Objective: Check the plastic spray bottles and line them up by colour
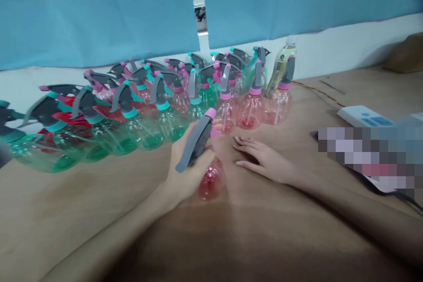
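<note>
A pink spray bottle [211, 180] with a grey trigger and pink collar stands near the middle of the table, tilted slightly. My left hand [185, 167] is wrapped around its upper part, so the neck is mostly hidden. To the right of it, my right hand [264, 158] rests low over the tabletop with fingers stretched out and nothing in them. Just behind both hands is a row of spray bottles, green ones such as this green bottle [143, 132] on the left and pink ones such as this pink bottle [249, 112] on the right.
Several more spray bottles fill the rows behind. A drink bottle [279, 68] with a yellowish label stands at the back right. On the right lie a white device [365, 116] with blue buttons and a blurred-out phone-like object [373, 158] with a cable. A blue sheet [99, 13] covers the wall.
</note>
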The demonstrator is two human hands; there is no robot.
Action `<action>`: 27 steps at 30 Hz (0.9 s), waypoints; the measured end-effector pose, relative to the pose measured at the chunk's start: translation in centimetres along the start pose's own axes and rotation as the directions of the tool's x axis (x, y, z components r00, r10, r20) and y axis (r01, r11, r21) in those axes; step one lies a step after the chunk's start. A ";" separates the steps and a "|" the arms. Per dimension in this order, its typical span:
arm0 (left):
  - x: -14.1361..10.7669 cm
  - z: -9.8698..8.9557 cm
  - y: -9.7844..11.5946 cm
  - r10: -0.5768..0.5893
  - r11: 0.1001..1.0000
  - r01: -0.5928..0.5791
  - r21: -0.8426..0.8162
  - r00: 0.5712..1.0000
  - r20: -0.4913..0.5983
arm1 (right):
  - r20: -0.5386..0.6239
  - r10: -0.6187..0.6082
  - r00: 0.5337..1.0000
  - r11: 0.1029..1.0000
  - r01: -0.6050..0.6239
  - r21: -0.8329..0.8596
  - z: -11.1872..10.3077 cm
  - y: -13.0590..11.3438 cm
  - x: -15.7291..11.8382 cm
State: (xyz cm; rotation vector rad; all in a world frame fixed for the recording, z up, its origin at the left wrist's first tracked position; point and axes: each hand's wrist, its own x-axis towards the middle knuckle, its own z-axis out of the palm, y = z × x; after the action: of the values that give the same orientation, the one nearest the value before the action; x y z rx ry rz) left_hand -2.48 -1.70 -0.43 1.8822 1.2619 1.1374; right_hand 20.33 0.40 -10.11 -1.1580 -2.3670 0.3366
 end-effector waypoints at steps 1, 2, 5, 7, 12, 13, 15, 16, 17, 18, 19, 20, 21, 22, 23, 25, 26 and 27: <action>0.0 0.0 -0.1 -0.002 1.000 0.002 -0.010 1.000 -0.001 | 0.001 0.001 1.000 1.000 -0.001 -0.002 0.0 0.0 0.0; -0.1 0.0 -0.2 0.000 1.000 0.000 -0.020 1.000 0.000 | 0.003 0.000 1.000 1.000 0.000 -0.005 0.0 0.1 0.0; -0.1 0.0 -0.2 0.010 0.999 -0.010 -0.033 1.000 -0.003 | 0.000 -0.006 1.000 1.000 0.006 -0.007 0.1 0.1 0.0; -0.1 0.0 -0.2 0.017 1.000 -0.017 -0.025 1.000 -0.008 | -0.004 -0.007 1.000 1.000 0.007 -0.004 0.0 0.1 0.0; -0.1 -0.1 -0.1 0.015 1.000 -0.014 0.019 1.000 -0.026 | -0.015 -0.008 1.000 1.000 0.008 0.023 0.1 0.2 0.0; -0.1 -0.1 -0.1 0.011 1.000 -0.010 0.026 0.999 -0.031 | -0.017 -0.010 1.000 1.000 0.010 0.029 0.1 0.2 0.0; -0.1 0.0 -0.1 0.010 1.000 -0.009 0.023 1.000 -0.026 | -0.018 -0.011 1.000 0.999 0.011 0.034 0.2 0.3 0.0; -0.1 0.0 0.0 0.016 1.000 -0.015 0.016 1.000 -0.020 | -0.017 -0.010 1.000 0.999 0.010 0.031 0.2 0.3 0.0; -0.1 0.0 0.0 0.023 1.000 -0.023 0.007 1.000 -0.012 | -0.013 -0.009 1.000 1.000 0.009 0.026 0.2 0.3 0.0; -0.1 0.0 0.1 0.027 1.000 -0.027 -0.003 1.000 -0.002 | -0.010 -0.007 1.000 1.000 0.008 0.020 0.2 0.3 0.0; 0.0 0.0 0.2 0.029 1.000 -0.029 -0.010 1.000 0.008 | -0.005 -0.006 1.000 1.000 0.006 0.012 0.2 0.3 0.0; 0.0 0.0 0.2 0.029 0.999 -0.029 -0.013 0.999 0.016 | 0.000 -0.003 1.000 1.000 0.003 0.005 0.2 0.3 0.0; -0.1 0.0 0.3 0.026 1.000 -0.026 -0.009 0.999 0.018 | 0.005 0.000 1.000 1.000 0.000 0.000 0.1 0.2 0.0; -0.1 -0.1 0.3 0.023 1.000 -0.023 0.001 1.000 0.015 | 0.008 0.001 1.000 1.000 -0.001 -0.002 0.1 0.2 0.0; -0.1 -0.1 0.3 0.020 1.000 -0.020 0.012 1.000 0.009 | 0.008 0.000 1.000 1.000 0.000 0.001 0.1 0.2 0.0; 0.0 -0.1 0.3 0.018 1.000 -0.018 0.023 1.000 0.002 | 0.002 -0.004 1.000 1.000 0.004 0.008 0.1 0.1 0.0; 0.0 -0.1 0.3 0.020 1.000 -0.020 0.019 1.000 0.005 | -0.002 -0.007 1.000 1.000 0.007 0.011 0.1 0.1 0.0; 0.0 -0.1 0.3 0.024 1.000 -0.024 0.012 1.000 0.009 | -0.006 -0.008 1.000 1.000 0.008 0.012 0.1 0.1 0.0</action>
State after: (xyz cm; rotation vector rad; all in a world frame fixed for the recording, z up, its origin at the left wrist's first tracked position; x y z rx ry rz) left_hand -2.42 -1.79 -0.13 1.9138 1.2468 1.1353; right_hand 20.37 0.47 -10.21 -1.1418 -2.3610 0.3443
